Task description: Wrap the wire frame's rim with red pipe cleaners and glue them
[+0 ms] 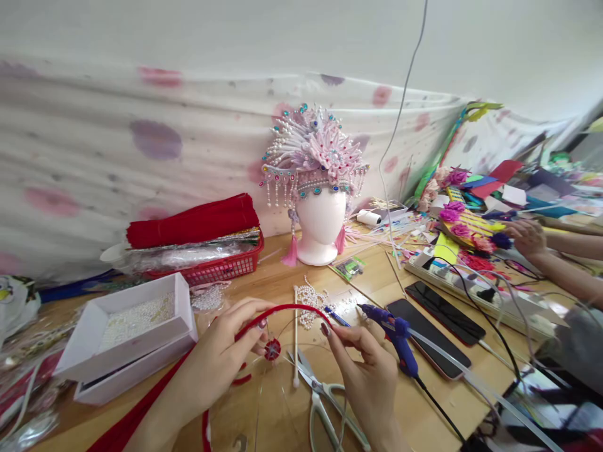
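Observation:
A red fuzzy strip (294,307), like a chenille stem, arches between my two hands above the table. My left hand (238,342) pinches its left part, and my right hand (360,361) pinches the right end between thumb and finger. Just below my left fingertips is a small round red piece (272,349) with a silvery centre and thin wires; whether those fingers touch it I cannot tell. Silver scissors (318,388) lie partly open under my right hand, beside a white stick (296,339). A purple glue gun (393,333) rests to the right.
Behind stands a white mannequin head (323,220) wearing a pink beaded headdress (325,150). White boxes (127,333) of beads and a red basket (211,267) are at left. Phones (428,339) and a power strip (471,295) lie right, near another person's hand (527,238).

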Motion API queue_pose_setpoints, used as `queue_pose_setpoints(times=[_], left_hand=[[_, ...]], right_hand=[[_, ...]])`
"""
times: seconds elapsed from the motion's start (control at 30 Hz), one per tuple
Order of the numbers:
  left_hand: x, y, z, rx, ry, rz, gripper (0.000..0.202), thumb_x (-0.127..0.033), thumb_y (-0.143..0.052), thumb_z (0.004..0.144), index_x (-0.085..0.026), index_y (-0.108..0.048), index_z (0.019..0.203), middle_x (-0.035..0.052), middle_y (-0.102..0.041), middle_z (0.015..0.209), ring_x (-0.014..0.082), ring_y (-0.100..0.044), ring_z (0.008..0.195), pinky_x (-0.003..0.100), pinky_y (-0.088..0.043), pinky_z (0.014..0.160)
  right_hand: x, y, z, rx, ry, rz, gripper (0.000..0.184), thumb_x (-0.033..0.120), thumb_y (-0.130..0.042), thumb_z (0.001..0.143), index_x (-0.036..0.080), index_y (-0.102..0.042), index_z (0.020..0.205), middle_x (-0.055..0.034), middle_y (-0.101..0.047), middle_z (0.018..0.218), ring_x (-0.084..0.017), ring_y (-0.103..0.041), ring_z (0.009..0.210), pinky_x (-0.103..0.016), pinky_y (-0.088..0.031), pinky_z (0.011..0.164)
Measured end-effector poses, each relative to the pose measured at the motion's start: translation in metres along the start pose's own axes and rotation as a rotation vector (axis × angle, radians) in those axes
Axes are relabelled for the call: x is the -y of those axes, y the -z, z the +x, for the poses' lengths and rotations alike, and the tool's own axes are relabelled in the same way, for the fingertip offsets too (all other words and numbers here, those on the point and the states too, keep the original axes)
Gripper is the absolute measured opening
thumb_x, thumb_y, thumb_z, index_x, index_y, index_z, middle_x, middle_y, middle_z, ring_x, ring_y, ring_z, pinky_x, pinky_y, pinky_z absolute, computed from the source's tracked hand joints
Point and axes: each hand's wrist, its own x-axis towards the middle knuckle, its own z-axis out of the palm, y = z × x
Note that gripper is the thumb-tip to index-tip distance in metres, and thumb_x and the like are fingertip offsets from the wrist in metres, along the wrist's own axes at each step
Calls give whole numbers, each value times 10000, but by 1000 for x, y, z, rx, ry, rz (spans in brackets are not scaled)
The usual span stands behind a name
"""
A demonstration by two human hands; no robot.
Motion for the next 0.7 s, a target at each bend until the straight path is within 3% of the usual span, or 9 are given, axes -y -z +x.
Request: queue_pose_setpoints(times=[0.17, 0.27, 0.37, 0.57, 0.63, 0.7], left_hand=[[-5, -1, -4, -72, -87, 148, 348, -335, -485, 946, -228, -665, 1225, 94, -645, 1350, 271, -574, 1285, 473, -382, 1165], [-7, 0, -7, -42, -88, 147, 339, -334, -533, 919, -237, -658, 1218, 88, -647, 1344, 275, -596, 1262, 500, -398, 1158], [-11, 3, -15, -18, -75, 103, 410, -344, -633, 870, -290, -622, 1277, 53, -644, 1354, 271, -621, 1242, 500, -434, 1142], [-17, 17, -35, -93, -222, 137, 663, -467, -861, 718, -387, -600, 1322, 16, -570, 1466, 307, -473, 1413, 488, -336, 1220], [-16, 21, -39, -98, -278, 27, 722, -581, -850, 691, -375, -597, 1335, 32, -556, 1485, 317, -449, 1433, 466, -352, 1214], [-15, 24, -39, -151, -254, -93, 645, -686, -699, 796, -335, -605, 1329, 65, -580, 1459, 313, -495, 1396, 455, -413, 1173]], right_hand=[[2, -2, 1, -52, -6, 39, 55, 182, -759, 841, 192, -748, 788, -3, -748, 658, -140, -698, 544, -220, -575, 518], [3, 2, 1, -56, 37, 62, 57, 160, -751, 842, 196, -735, 801, -8, -754, 677, -156, -721, 580, -242, -598, 544], [5, 10, 5, -57, 208, 59, 124, 91, -743, 832, 212, -714, 834, -2, -769, 714, -157, -730, 609, -261, -613, 585], [9, 27, 17, -73, 532, 47, 331, 10, -776, 783, 238, -734, 1020, -26, -814, 846, -195, -755, 664, -326, -622, 581], [10, 32, 17, -61, 610, 34, 398, 24, -796, 775, 253, -737, 1095, -30, -824, 909, -218, -769, 700, -359, -635, 603], [11, 39, 15, -12, 607, 49, 452, 38, -809, 773, 274, -736, 1151, -22, -827, 966, -231, -782, 753, -382, -647, 665]])
